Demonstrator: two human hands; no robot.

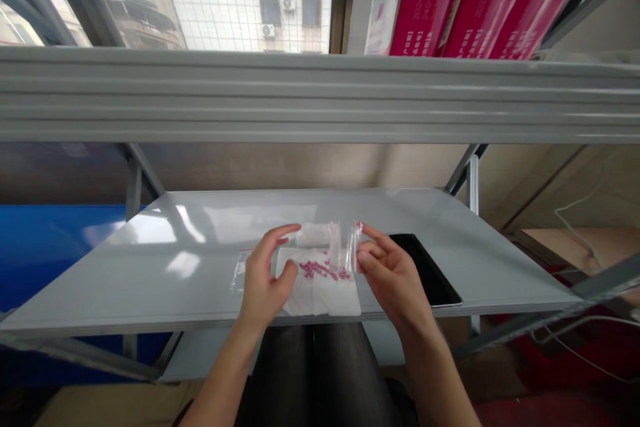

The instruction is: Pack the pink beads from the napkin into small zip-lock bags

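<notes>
Here you are at the grey metal shelf (pixel 135 267), both hands in close, and your right hand (pixel 393 277) is doing the gripping: thumb and fingers pinch together on the edge of a clear plastic bag (pixel 345 247), which stands up on end. Your left hand (pixel 263 280) is apart from it, fingers curled but open, thumb dipping toward the paper, with nothing clearly clamped in it.

Right between your hands, the pink beads (pixel 320 270) lie in a loose cluster on a white paper sheet (pixel 323 297), near the front edge of the shelf. That's where things stand: the beads are gathered in one spot, and no beads show in the upright part of the bag. From this angle, you can't tell whether clear film lies over them. A flap of clear film (pixel 239 273) pokes out past your left hand, though it's hard to say whether it belongs to that same bag. Behind the beads sits a white rolled strip (pixel 314 235), and what it is can't be made out.

Just right of the paper lies a black tablet (pixel 425 270), partly behind your right hand. Up on the shelf above, red boxes (pixel 480 0) lean together.
</notes>
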